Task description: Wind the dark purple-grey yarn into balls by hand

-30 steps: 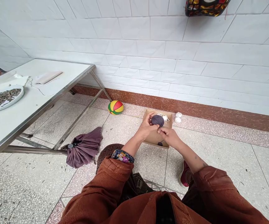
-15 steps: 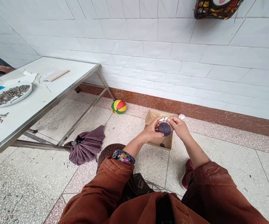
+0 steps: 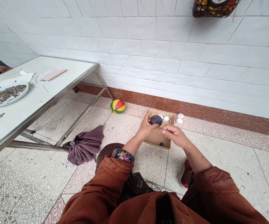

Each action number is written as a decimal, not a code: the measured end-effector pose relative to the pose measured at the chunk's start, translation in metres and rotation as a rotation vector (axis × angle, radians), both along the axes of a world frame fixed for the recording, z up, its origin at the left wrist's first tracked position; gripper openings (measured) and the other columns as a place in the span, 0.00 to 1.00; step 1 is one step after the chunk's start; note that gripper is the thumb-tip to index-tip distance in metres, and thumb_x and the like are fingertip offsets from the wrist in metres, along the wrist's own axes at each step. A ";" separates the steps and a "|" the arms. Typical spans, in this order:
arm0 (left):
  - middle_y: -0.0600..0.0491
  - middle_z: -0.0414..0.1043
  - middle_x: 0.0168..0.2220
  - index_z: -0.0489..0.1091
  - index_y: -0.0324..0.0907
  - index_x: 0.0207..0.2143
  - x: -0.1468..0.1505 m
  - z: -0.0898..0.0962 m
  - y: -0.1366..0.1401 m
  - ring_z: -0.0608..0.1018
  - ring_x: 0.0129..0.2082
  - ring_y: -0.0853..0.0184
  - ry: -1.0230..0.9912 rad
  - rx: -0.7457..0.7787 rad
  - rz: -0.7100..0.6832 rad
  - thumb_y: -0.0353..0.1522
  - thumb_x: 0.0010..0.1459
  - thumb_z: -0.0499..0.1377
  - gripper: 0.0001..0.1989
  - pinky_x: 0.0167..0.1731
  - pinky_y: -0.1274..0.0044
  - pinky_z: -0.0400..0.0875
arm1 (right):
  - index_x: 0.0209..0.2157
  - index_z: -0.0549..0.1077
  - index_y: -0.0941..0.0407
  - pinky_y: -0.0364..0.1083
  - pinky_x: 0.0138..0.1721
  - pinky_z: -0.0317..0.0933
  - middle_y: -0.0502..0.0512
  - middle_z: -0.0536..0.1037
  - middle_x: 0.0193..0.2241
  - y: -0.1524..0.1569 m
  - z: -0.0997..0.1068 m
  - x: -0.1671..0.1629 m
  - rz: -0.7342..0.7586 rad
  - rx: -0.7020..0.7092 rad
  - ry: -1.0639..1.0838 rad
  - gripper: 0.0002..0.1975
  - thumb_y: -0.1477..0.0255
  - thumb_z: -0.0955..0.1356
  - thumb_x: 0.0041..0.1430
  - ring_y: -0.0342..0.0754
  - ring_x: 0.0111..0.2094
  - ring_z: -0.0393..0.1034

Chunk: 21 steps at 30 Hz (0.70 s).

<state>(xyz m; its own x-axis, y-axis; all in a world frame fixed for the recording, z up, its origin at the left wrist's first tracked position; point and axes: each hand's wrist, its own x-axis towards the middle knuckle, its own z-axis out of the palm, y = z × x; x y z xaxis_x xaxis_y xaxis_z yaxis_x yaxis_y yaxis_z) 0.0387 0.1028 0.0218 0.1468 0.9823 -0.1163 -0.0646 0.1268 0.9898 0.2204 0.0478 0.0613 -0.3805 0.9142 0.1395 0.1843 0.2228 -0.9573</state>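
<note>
My left hand (image 3: 146, 127) is closed around a dark grey-purple ball of yarn (image 3: 156, 120), held above a shallow cardboard box (image 3: 153, 137) on the floor. Just to the right, my right hand (image 3: 173, 134) pinches, thumb against forefinger, what looks like the strand from that ball; the strand itself is thin and hard to see. Inside the box, near its far side, lie white balls of yarn (image 3: 166, 118) with loose white strands. A small dark bit of yarn (image 3: 161, 144) rests by the box's near edge.
More white yarn balls (image 3: 180, 118) sit on the floor right of the box. A striped ball (image 3: 118, 106) lies near the leg of a white table (image 3: 62, 84) bearing a plate of seeds (image 3: 8, 94). A folded purple umbrella (image 3: 85, 145) leans by the table frame. A tiled wall (image 3: 139, 56) stands behind.
My left hand has shifted the dark yarn ball left and slightly away from me. My right hand has come off the ball's side and moved a little lower, apart from it.
</note>
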 end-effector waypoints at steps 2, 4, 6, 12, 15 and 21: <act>0.48 0.68 0.50 0.59 0.44 0.62 0.004 -0.003 -0.002 0.74 0.44 0.64 0.022 0.001 -0.078 0.31 0.42 0.68 0.43 0.49 0.69 0.68 | 0.36 0.78 0.53 0.45 0.26 0.55 0.49 0.70 0.24 0.004 0.002 0.012 -0.091 -0.046 0.098 0.20 0.50 0.68 0.63 0.44 0.23 0.59; 0.49 0.69 0.48 0.61 0.44 0.62 0.008 -0.004 -0.006 0.74 0.43 0.64 0.068 0.012 -0.205 0.29 0.40 0.68 0.44 0.47 0.69 0.68 | 0.36 0.77 0.53 0.44 0.24 0.53 0.46 0.64 0.21 0.011 0.000 0.023 -0.170 -0.070 0.172 0.21 0.48 0.69 0.61 0.43 0.21 0.54; 0.50 0.69 0.47 0.62 0.46 0.62 0.012 0.000 -0.012 0.74 0.42 0.64 0.101 0.031 -0.365 0.27 0.39 0.68 0.44 0.45 0.70 0.69 | 0.37 0.76 0.53 0.44 0.24 0.51 0.45 0.61 0.20 0.019 -0.006 0.032 -0.240 -0.080 0.219 0.20 0.49 0.69 0.61 0.42 0.21 0.52; 0.49 0.69 0.49 0.59 0.53 0.66 0.024 0.011 -0.019 0.74 0.47 0.63 -0.138 0.063 -0.562 0.28 0.44 0.68 0.46 0.47 0.70 0.69 | 0.33 0.74 0.53 0.44 0.26 0.55 0.46 0.66 0.20 0.035 -0.036 0.040 -0.470 -0.153 0.049 0.15 0.55 0.68 0.62 0.44 0.22 0.58; 0.50 0.68 0.51 0.60 0.51 0.64 0.027 0.009 -0.012 0.73 0.50 0.62 -0.251 0.054 -0.365 0.31 0.44 0.69 0.44 0.51 0.69 0.69 | 0.30 0.75 0.54 0.47 0.35 0.63 0.51 0.77 0.28 0.028 -0.049 0.032 -0.422 -0.108 -0.168 0.11 0.62 0.67 0.61 0.50 0.31 0.69; 0.48 0.68 0.52 0.60 0.46 0.62 0.021 0.001 0.001 0.74 0.47 0.64 -0.070 0.032 -0.013 0.29 0.44 0.67 0.42 0.52 0.68 0.69 | 0.32 0.76 0.53 0.47 0.40 0.63 0.51 0.77 0.30 -0.001 -0.034 0.011 0.002 0.099 -0.256 0.12 0.63 0.65 0.67 0.48 0.33 0.70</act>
<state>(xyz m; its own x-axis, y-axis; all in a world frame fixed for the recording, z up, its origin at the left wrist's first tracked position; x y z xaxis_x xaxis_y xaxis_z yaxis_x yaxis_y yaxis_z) 0.0598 0.1043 0.0225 0.1664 0.9833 -0.0737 -0.1328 0.0964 0.9865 0.2315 0.0466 0.0274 -0.4163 0.9003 0.1267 0.4174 0.3131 -0.8531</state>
